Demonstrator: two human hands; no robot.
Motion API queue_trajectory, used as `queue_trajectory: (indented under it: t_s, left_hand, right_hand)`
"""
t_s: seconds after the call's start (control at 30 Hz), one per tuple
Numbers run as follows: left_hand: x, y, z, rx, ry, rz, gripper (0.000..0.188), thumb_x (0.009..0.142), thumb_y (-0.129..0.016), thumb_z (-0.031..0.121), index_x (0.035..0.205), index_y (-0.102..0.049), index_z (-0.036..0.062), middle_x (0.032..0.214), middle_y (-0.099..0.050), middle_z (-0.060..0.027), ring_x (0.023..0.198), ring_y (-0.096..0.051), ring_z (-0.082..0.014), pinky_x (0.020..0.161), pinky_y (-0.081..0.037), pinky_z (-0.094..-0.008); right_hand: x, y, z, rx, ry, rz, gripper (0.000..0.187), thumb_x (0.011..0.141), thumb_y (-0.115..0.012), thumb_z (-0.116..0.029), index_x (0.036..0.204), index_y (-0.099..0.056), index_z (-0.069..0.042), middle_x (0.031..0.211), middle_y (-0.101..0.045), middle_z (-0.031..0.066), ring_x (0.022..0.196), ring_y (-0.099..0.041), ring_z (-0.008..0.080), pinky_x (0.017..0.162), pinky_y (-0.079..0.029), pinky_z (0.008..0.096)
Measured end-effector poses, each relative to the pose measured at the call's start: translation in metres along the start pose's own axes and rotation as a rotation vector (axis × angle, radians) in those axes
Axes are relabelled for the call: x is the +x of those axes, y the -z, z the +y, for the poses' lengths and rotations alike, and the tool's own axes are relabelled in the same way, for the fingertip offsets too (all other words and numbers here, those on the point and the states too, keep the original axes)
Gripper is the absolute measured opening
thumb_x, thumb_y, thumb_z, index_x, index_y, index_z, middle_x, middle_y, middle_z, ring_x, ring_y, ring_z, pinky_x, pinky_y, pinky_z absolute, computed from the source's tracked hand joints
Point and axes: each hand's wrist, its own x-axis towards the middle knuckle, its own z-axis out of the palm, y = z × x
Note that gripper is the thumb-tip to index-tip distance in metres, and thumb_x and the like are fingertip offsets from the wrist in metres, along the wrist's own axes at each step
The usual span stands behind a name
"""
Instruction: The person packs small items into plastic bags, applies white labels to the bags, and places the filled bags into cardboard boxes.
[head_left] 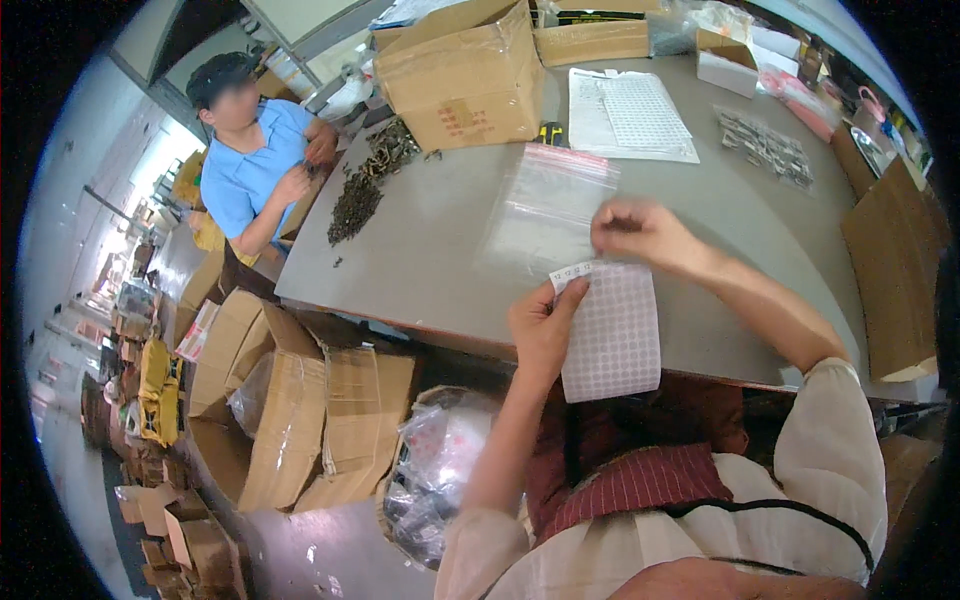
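Note:
My left hand (545, 322) pinches a white sheet of small round stickers (615, 335) by its upper left corner, thumb on top. The sheet hangs at the table's near edge. Just above the sheet's top edge is my right hand (640, 232), fingers curled together and slightly blurred; whether it holds a sticker cannot be made out. Beyond both hands, clear zip bags (553, 205) with a red-striped top lie flat on the grey table (450, 262).
Small dark metal parts (362, 195) lie heaped at the table's left, near a seated person in blue (262, 150). A cardboard box (460, 80), printed papers (635, 115) and a bag of parts (765, 145) stand or lie farther back. Open cartons (285, 420) stand below left.

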Motion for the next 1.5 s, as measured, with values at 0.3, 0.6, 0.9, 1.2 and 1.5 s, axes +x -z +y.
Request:
queue_trajectory:
  t_s: [0.3, 0.6, 0.9, 1.2, 1.5]
  left_hand:
    - [-0.002, -0.003, 0.008, 0.198, 0.027, -0.049, 0.021, 0.091, -0.072, 0.012, 0.106, -0.074, -0.0014, 0.083, -0.071, 0.0030, 0.076, -0.056, -0.0033, 0.068, -0.047, -0.0225]
    - [-0.001, -0.021, -0.003, 0.219, -0.399, -0.184, 0.022, 0.091, -0.072, 0.013, 0.109, -0.073, 0.0003, 0.091, -0.074, -0.0030, 0.085, -0.063, -0.0075, 0.078, -0.051, -0.0261]
    - [0.000, -0.049, 0.005, 0.190, 0.129, -0.254, 0.020, 0.094, -0.068, 0.019, 0.102, -0.073, 0.0010, 0.078, -0.067, 0.0000, 0.073, -0.055, -0.0067, 0.067, -0.046, -0.0266]
    - [-0.002, -0.047, 0.007, 0.236, 0.095, -0.236, 0.021, 0.093, -0.071, 0.020, 0.096, -0.073, -0.0009, 0.068, -0.055, 0.0053, 0.067, -0.046, -0.0038, 0.058, -0.039, -0.0249]
    - [0.000, -0.043, 0.004, 0.139, 0.080, -0.230, 0.020, 0.094, -0.070, 0.018, 0.098, -0.072, -0.0013, 0.069, -0.060, 0.0031, 0.067, -0.048, -0.0044, 0.059, -0.041, -0.0258]
  right_hand:
    - [0.075, -0.011, 0.059, -0.819, 0.363, 0.138, 0.007, 0.084, -0.063, -0.011, 0.082, -0.062, -0.003, 0.091, -0.067, 0.0125, 0.089, -0.066, 0.0340, 0.075, -0.053, 0.0436]
    - [-0.020, 0.062, 0.052, -0.591, 0.369, -0.128, 0.023, 0.086, -0.069, -0.005, 0.108, -0.072, -0.001, 0.118, -0.067, 0.0119, 0.109, -0.064, 0.0316, 0.096, -0.050, 0.0421]
    - [-0.070, 0.052, -0.011, -0.479, 0.321, -0.081, 0.017, 0.087, -0.069, -0.008, 0.102, -0.064, -0.002, 0.107, -0.066, 0.0125, 0.100, -0.064, 0.0336, 0.086, -0.052, 0.0430]
    - [-0.077, 0.023, -0.010, -0.535, 0.278, -0.011, 0.015, 0.086, -0.070, -0.010, 0.097, -0.062, -0.005, 0.094, -0.066, 0.0118, 0.089, -0.065, 0.0329, 0.077, -0.053, 0.0428]
    - [-0.070, 0.021, -0.004, -0.308, 0.165, -0.002, 0.009, 0.093, -0.066, -0.009, 0.100, -0.066, -0.004, 0.095, -0.069, 0.0111, 0.086, -0.067, 0.0280, 0.076, -0.054, 0.0377]
